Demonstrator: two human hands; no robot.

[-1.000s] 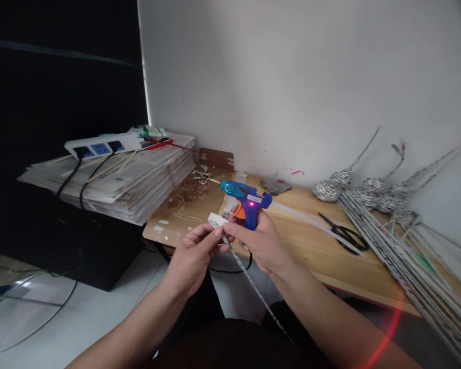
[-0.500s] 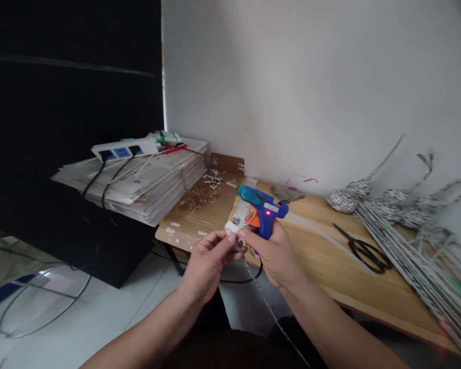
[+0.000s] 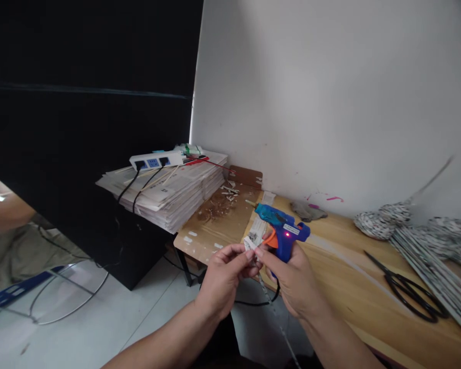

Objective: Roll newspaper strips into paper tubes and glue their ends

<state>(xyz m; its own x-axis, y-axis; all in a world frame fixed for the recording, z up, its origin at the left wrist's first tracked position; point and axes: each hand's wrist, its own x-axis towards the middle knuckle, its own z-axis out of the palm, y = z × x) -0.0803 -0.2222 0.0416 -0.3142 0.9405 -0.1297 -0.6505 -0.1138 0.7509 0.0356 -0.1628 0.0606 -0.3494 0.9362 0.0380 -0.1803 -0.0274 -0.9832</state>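
My left hand (image 3: 223, 279) is closed in a pinch on the end of a thin rolled-paper rod (image 3: 279, 323), which slants down toward my lap. A small white paper piece (image 3: 248, 243) stands out above the fingertips at that end. In my right hand (image 3: 297, 282) is a blue hot glue gun (image 3: 286, 230) with an orange trigger and a lit red light. Its nozzle points left, away from the paper. The right thumb reaches across and touches the paper piece. The fingers behind the gun's grip are partly hidden.
Black scissors (image 3: 407, 289), paper rods (image 3: 436, 277) and woven paper balls (image 3: 374, 225) lie at the right of the wooden table (image 3: 346, 297). Left stands a paper stack (image 3: 200, 192) carrying a power strip (image 3: 157, 160). Another person's arm (image 3: 7, 207) shows beyond the black panel (image 3: 80, 138).
The view has swung left, so the table things sit further right and lower. Another person's arm has come into view. The white paper piece has tilted at my fingertips.
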